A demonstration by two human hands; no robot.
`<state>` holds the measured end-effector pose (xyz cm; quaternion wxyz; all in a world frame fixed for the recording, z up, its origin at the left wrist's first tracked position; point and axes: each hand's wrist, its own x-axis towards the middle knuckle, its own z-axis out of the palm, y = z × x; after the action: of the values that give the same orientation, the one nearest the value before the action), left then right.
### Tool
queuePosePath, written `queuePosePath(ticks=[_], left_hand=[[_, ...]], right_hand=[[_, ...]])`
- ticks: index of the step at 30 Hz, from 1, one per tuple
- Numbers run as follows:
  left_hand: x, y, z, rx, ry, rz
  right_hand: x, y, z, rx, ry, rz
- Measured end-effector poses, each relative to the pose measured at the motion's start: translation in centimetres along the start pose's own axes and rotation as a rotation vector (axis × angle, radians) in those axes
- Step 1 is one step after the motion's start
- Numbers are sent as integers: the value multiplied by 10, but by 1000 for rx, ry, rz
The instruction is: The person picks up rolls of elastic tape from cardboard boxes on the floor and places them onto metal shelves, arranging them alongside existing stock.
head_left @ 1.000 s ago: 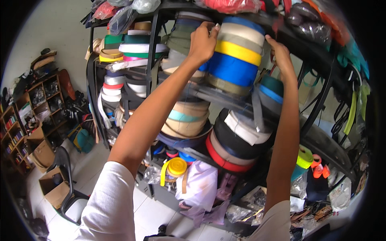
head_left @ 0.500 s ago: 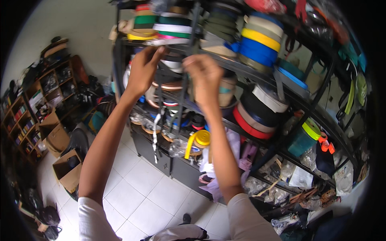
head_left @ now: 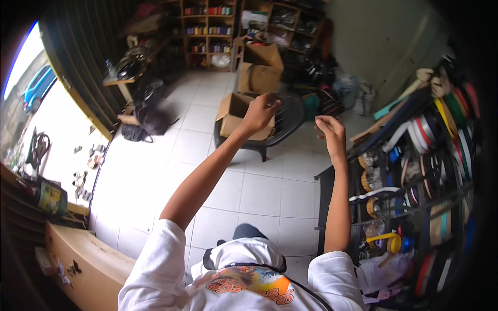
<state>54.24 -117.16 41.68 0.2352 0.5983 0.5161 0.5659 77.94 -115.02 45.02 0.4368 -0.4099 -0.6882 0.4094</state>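
White tile floor [head_left: 259, 192] fills most of the view, with a black metal rack [head_left: 415, 171] of webbing rolls on the right. Mid-room is a dark plastic chair [head_left: 280, 124] with a cardboard box [head_left: 236, 111] on its seat, more boxes and bookshelves [head_left: 207, 26] behind it, and a wooden counter [head_left: 78, 259] at lower left. Both arms are raised in front of the body, away from the rack. Left hand [head_left: 259, 111] is curled into a loose fist over the box and chair, with motion blur at the fingertips; can't tell if anything thin is pinched. Right hand [head_left: 329, 129] is also curled, fingers bent inward, nothing visible inside, just beside the rack's edge. Judgement: no roll in hand, all rolls sit on the rack, so any picking looks not yet done.
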Motion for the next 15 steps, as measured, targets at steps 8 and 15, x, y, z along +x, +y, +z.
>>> queuePosePath(ticks=[8,15], left_hand=[[34,-178,-159,-16,-4,-333],[95,-265,-281,-256,161,-480]], right_hand=[[109,128,210,57,-149,129],[219,146,370,165,-236,370]])
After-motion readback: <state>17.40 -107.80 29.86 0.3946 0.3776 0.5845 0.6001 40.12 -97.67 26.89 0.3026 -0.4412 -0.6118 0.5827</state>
